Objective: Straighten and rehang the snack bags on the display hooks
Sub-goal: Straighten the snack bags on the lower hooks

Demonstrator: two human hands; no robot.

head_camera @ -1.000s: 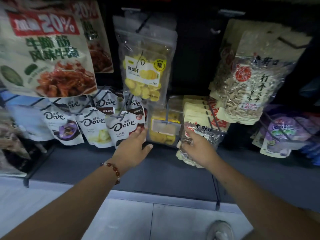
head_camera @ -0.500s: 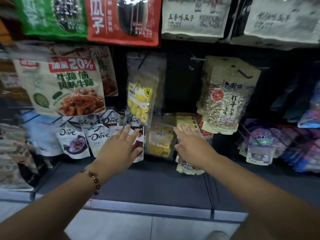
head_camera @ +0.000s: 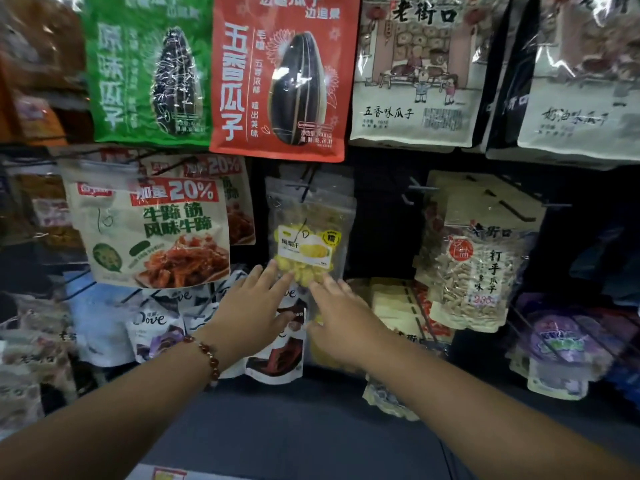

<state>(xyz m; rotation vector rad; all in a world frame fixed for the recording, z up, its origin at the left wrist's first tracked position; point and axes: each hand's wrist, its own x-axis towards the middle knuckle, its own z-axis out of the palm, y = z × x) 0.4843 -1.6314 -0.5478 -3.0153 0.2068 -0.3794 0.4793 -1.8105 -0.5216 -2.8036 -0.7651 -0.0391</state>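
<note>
I see the clear, crinkly bag of yellow dried fruit point(head_camera: 309, 237) hanging from a thin wire hook point(head_camera: 304, 183). My left hand point(head_camera: 251, 315) and right hand point(head_camera: 341, 322), fingers spread, gripping nothing, reach its bottom edge. A glossy chocolate pouch point(head_camera: 277, 355) hangs just below them.

Both arms reached forward and upward, forearms converging toward each other. The left hand point(head_camera: 250, 315) was flat and open, palm away, fingers spread and pointing up. The right hand point(head_camera: 341, 322), just beside it, was likewise open, fingers extended up and leftward. Their fingertips lay close together, apparently not touching; neither gripped anything.
</note>
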